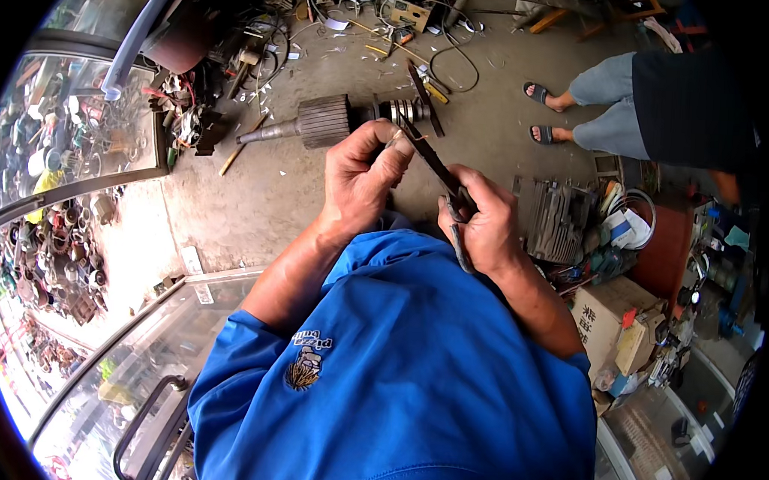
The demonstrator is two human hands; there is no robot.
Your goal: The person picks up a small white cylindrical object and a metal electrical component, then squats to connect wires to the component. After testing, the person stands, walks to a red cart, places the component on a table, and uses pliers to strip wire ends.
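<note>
My right hand (488,217) is closed round a long, narrow dark metal tool (433,162). A curved, handle-like part of it hangs below my fingers. The tool slants up and left to my left hand (363,172), whose thumb and forefinger are pinched together beside its far end. What lies inside that pinch is too small to make out; a thin copper-coloured strand shows close by. Beyond my hands, a motor rotor (324,121) with a ridged core and a long shaft lies on the floor. Next to it is a dark, flat bar (425,98).
Another person (618,100) in denim shorts and sandals stands at the right. Cables, tools and scraps (411,27) litter the far floor. A cardboard box (611,323) and a stack of metal plates (557,220) are near my right elbow. A glass door (152,358) is at my left.
</note>
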